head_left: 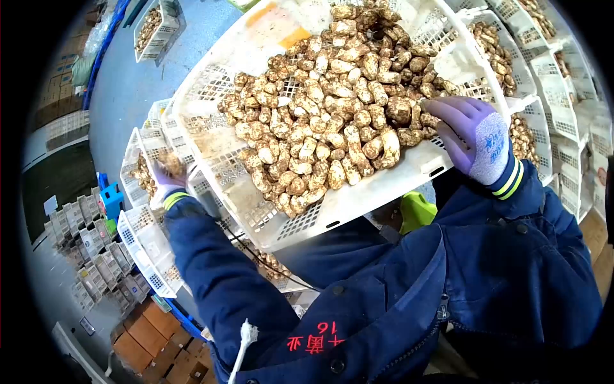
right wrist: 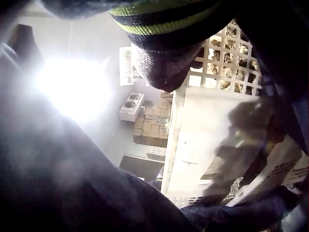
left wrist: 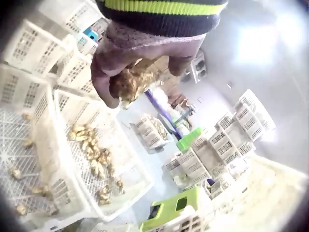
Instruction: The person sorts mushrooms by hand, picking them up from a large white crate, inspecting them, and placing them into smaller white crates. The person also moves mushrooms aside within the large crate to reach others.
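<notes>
A large white perforated crate (head_left: 377,195) stands in front of the person, heaped with soil-stained, pale-and-brown mushrooms (head_left: 313,121). My left hand (head_left: 169,179), in a purple glove, reaches out to the left over smaller crates. In the left wrist view its fingers and thumb curl round a brown mushroom (left wrist: 130,86). My right hand (head_left: 470,134), gloved alike, hangs over the big crate's right side, fingers loosely bent, fingertips at the edge of the heap. In the right wrist view those fingers are hidden behind the back of the glove and the crate wall (right wrist: 193,135).
On the left, a white crate (left wrist: 130,159) holds scattered mushrooms, beside another crate (left wrist: 48,164) with a few pieces. More filled crates (head_left: 524,57) line the right. A lone crate (head_left: 157,32) of mushrooms sits on the blue floor (head_left: 211,32). Cardboard boxes (head_left: 150,329) lie at lower left.
</notes>
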A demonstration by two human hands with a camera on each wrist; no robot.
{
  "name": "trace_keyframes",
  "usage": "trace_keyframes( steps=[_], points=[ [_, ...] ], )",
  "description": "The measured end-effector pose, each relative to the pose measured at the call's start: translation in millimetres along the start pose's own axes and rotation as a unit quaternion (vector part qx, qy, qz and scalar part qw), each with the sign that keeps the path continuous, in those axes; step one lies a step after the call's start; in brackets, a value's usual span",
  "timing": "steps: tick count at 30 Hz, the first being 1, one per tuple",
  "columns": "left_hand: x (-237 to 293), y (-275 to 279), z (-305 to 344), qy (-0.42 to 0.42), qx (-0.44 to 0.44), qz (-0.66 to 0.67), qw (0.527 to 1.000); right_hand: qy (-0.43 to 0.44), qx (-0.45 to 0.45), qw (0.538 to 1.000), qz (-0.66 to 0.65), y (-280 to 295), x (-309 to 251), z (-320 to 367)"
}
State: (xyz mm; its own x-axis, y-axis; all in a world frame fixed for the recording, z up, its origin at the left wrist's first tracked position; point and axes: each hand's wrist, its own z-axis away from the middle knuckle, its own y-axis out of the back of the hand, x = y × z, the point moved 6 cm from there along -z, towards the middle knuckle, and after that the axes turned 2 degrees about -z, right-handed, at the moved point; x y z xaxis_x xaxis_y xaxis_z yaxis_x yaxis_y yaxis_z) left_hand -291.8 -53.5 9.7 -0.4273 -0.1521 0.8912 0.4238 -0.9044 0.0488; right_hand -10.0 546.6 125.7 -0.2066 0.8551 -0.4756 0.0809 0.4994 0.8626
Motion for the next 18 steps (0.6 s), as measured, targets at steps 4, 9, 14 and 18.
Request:
trace_keyframes(
  steps=[4, 9, 14, 18],
  points=[
    [89.1, -46.0, 24.6, -0.21, 0.066, -0.245, 0.944, 0.0, 0.01, 1.0, -0.003, 2.1, 0.0, 0.8],
    [88.9, -180.3, 166.5, -0.369, -0.166, -0.335, 0.851, 0.012, 0.014, 1.0, -0.021, 3.9, 1.2, 1.8],
    [4.5, -258.3, 138.8, -0.245, -0.154, -0.844, 0.452, 0.037, 0.065, 0.997, -0.02, 3.5, 5.6, 9.2],
    [-30.9, -251.5, 110.1, -0.146, -0.055, -0.838, 0.523, 0.031, 0.055, 0.997, -0.045, 4.8, 9.5, 11.7]
  ],
)
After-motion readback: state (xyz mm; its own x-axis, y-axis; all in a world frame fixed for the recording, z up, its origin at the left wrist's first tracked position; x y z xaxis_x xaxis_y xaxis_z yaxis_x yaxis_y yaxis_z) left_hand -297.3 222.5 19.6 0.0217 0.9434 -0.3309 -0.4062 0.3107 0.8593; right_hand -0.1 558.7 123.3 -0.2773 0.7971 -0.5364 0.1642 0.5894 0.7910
